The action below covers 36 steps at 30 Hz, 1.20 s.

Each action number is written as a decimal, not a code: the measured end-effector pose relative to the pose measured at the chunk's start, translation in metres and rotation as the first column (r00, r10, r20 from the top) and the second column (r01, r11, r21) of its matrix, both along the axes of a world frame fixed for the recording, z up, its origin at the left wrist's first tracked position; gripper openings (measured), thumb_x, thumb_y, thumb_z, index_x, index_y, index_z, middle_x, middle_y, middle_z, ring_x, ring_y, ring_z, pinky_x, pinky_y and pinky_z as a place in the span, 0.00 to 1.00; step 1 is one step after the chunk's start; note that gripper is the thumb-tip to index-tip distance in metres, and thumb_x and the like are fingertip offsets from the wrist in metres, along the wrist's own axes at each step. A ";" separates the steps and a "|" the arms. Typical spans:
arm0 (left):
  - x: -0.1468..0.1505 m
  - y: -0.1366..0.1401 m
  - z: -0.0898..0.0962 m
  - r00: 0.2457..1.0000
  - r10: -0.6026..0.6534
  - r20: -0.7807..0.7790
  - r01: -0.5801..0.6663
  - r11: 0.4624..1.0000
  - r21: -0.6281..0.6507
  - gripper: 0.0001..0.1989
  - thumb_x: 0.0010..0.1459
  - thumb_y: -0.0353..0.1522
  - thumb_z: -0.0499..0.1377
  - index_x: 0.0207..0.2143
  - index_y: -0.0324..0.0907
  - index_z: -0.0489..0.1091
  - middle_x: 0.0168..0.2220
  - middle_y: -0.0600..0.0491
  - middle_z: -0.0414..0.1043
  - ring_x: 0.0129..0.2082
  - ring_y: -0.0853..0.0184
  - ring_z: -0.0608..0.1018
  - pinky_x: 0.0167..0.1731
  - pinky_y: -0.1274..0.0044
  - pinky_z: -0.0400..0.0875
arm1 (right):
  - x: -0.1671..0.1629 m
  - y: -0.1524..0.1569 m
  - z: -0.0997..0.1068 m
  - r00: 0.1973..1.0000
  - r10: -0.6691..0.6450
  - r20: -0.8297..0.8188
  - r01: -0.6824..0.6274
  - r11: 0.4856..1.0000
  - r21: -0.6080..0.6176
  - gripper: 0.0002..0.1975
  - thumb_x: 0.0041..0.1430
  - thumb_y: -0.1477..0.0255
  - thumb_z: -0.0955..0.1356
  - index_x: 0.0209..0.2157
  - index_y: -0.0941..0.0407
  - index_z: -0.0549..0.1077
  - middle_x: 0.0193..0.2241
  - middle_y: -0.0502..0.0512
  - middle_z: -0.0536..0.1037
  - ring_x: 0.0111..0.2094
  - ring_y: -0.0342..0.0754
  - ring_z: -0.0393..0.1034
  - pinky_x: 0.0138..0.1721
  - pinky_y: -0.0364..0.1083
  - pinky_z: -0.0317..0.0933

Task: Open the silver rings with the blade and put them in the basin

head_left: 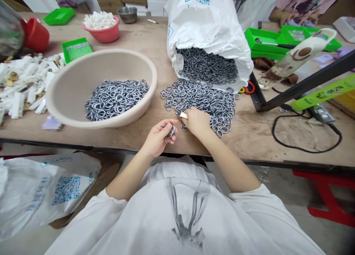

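A white shirt point(183, 210) is seen closest, just below the worktop point(252, 136). One shiny grey ring point(172, 131) is pinched in the left hand point(157, 138), and the ring pile point(199, 96) is touched by the right hand point(198, 122) – what is gripped there cannot be told. More rings are held in the big bowl point(68, 96) – and in the white sack point(205, 27) behind the pile.

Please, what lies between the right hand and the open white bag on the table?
A loose pile of grey rings lies between them, in the head view.
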State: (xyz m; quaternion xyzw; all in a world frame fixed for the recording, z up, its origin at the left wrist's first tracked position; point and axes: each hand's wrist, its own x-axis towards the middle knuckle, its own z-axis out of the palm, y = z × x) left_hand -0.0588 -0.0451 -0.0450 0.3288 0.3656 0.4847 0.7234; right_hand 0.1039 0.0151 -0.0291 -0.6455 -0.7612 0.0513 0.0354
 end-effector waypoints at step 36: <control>0.039 0.005 0.004 0.996 -0.025 0.086 0.028 0.999 -0.036 0.25 0.49 0.49 0.68 0.26 0.41 0.61 0.17 0.62 0.57 0.14 0.80 0.55 0.11 0.87 0.43 | 0.022 -0.065 -0.005 0.671 0.281 -0.686 -0.143 0.957 0.252 0.21 0.66 0.54 0.63 0.26 0.54 0.69 0.23 0.49 0.68 0.26 0.44 0.61 0.30 0.45 0.52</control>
